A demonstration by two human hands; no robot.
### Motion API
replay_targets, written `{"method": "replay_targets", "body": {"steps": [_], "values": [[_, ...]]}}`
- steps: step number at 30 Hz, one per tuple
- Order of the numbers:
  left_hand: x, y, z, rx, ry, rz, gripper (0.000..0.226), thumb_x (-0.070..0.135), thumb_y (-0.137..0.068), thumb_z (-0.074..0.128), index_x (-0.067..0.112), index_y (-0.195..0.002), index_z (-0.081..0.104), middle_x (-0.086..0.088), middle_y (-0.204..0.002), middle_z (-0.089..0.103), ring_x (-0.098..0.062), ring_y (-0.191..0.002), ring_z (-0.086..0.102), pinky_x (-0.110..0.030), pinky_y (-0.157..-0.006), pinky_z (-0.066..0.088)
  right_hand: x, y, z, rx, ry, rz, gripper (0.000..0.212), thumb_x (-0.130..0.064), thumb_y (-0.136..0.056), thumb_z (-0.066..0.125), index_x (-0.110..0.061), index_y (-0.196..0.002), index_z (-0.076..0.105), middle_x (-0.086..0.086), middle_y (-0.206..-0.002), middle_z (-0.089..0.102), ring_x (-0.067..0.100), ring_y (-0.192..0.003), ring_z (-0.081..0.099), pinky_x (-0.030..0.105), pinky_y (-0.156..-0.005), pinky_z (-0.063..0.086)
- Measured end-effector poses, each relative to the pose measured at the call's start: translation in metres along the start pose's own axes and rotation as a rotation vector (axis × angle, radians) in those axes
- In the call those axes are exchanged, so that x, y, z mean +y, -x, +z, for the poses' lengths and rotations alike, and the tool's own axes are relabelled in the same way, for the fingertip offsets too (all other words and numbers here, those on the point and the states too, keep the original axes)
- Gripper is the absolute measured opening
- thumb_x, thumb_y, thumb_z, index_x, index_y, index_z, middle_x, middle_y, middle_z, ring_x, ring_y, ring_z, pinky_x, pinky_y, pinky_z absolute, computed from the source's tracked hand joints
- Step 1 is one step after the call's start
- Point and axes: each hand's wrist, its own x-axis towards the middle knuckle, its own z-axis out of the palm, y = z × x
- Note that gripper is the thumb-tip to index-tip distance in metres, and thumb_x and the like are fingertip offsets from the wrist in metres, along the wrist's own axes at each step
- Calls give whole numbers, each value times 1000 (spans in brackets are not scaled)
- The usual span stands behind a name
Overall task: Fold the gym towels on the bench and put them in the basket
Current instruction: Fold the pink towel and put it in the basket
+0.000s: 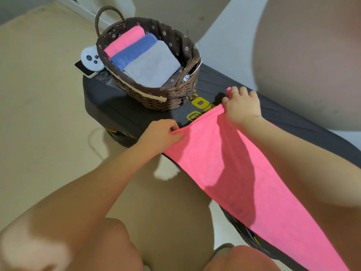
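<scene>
Basket (175, 94) on bench (109, 102), 3 towels (152, 65) inside.

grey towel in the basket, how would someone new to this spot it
Find the woven basket at the far end of the dark bench. Three folded towels lie in it; the grey towel is the nearest, beside the blue towel, and the only grey one.

1. The pink towel (230, 173) I pinch in my left hand (159, 134) and right hand (241, 106) is soft, matt terry cloth.
2. The bench (121, 110) is dark, matt padding, finely textured around its yellow lettering.
3. At the bench's far end, the basket (156, 94) is rough brown wicker lined with printed cloth.
4. The folded towels (152, 63) inside are matt cloth.
5. The white controller (90, 58) looks like smooth, glossy plastic.
</scene>
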Motion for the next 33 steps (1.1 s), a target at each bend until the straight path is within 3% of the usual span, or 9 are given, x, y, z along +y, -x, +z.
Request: {"method": "replay_targets", "body": {"steps": [5,10,13,17,21,24,26,29,33], "values": [[-4,3,8,-10,6,11,8,21,-82,63,16,-79,57,9,-61,45,-11,-60,43,-27,-54,31,5,10,17,23,220,-206,43,-24,-100,28,-14,-139,41,12,-157,7,35,-141,16,44,-114,17],[-5,6,16,-23,-37,28,33,16,-82,61,26,-61,38,10,-59,44,-7,-56,39,-27,-60,32,21,19,24,-94,80,66,37,-12,-96,33,-8,-129,49,19,-135,38,37,-116,47,39,-89,39],[-4,7,18,-40,-42,28,34,14,-81,60,26,-60,37,11,-61,43,-7,-57,39,-28,-57,31,37,25,35,-185,-195,241,31,-14,-95,39,-9,-124,49,18,-122,47,40,-110,54,40,-83,43],[-3,10,21,-68,-16,40,26,19,-80,65,21,-67,43,8,-61,45,-13,-58,40,-22,-53,31,52,31,46,-259,-549,279,22,-14,-86,55,-7,-106,49,23,-114,57,40,-104,56,38,-80,42],[-1,12,22,-70,18,43,23,25,-78,70,17,-79,48,7,-54,43,-7,-51,37,-29,-56,33,63,38,44,-274,-950,394,6,-10,-92,42,-6,-92,46,15,-85,60,28,-61,61,30,-55,47],[4,9,18,-44,-22,53,32,21,-80,66,19,-62,39,7,-55,40,-10,-53,35,-29,-54,27,60,44,33,-289,-1445,460,28,4,-91,28,-10,-73,45,5,-49,55,10,-29,50,16,-35,39],[6,6,15,-31,-60,48,39,17,-81,61,22,-56,32,7,-57,39,-11,-55,34,-27,-51,24,51,42,23,-161,-1720,529,30,3,-93,26,-20,-77,37,2,-54,53,8,-35,52,18,-39,46],[6,6,10,-18,-57,51,41,14,-81,59,21,-55,29,7,-57,37,-7,-52,31,-19,-49,25,38,28,7,47,-2043,604,36,7,-90,27,-22,-76,42,2,-65,50,13,-51,52,25,-53,48],[9,6,-8,53,55,56,40,8,-79,61,21,-54,32,6,-56,34,-11,-54,30,-21,-48,22,25,0,-14,111,-2228,668,33,8,-91,38,-17,-75,54,-4,-49,55,11,-50,49,22,-55,43]]}}
